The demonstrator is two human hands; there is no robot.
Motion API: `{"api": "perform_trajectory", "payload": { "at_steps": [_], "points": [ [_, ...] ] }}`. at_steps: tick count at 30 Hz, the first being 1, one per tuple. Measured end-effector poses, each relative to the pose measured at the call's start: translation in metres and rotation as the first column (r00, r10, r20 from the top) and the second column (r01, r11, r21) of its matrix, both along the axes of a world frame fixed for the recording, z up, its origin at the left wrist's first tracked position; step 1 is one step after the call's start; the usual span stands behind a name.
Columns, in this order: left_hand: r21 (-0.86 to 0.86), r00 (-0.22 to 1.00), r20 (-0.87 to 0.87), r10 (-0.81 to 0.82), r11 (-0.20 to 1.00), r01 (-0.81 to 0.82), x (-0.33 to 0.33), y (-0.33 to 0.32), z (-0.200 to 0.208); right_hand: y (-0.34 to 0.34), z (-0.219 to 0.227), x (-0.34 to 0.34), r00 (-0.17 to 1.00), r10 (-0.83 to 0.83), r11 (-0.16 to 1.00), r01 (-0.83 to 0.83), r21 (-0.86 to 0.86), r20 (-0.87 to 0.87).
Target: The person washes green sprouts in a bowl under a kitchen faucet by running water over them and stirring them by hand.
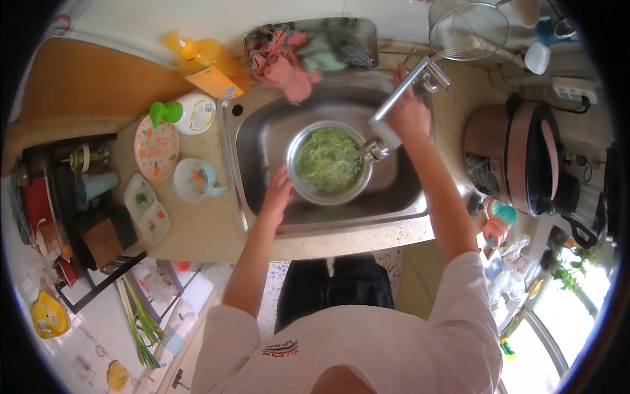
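A round metal bowl full of pale green sprout-like shoots in water sits in the stainless steel sink. At its left rim is my left hand, its fingers curled against the bowl's edge. My right hand reaches up to the chrome tap, closed at it, with some fingers hidden behind the spout. The tap's nozzle hangs over the right side of the bowl. Whether water is running is hard to make out.
Left of the sink stand an orange bottle, a white pump bottle, plates and a cup. Behind it, a rack holds pink cloths. On the right are a brown cooker and hanging strainer.
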State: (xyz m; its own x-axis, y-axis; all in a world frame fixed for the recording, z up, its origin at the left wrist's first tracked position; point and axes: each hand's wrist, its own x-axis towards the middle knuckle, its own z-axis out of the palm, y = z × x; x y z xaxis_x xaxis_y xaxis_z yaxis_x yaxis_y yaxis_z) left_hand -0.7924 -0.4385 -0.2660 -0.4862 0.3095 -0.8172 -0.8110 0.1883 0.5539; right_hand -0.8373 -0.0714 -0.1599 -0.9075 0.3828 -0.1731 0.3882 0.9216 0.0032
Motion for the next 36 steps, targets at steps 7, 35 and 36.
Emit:
{"api": "perform_trajectory", "payload": {
  "at_steps": [7, 35, 36],
  "points": [
    [-0.103, 0.999, -0.015, -0.048, 0.994, 0.046, 0.0, 0.007, -0.027, -0.046, -0.084, 0.129, 0.961, -0.204, 0.879, 0.264, -0.396, 0.189],
    [-0.287, 0.944, -0.326, -0.051, 0.957, -0.048, 0.008, -0.046, 0.07, -0.094, -0.031, 0.148, 0.915, -0.397, 0.462, 0.27, -0.845, 0.075],
    [-0.311, 0.941, -0.336, -0.042, 0.948, -0.068, 0.011, -0.05, 0.08, -0.099, -0.025, 0.147, 0.916, -0.393, 0.443, 0.27, -0.855, 0.086]
  ]
}}
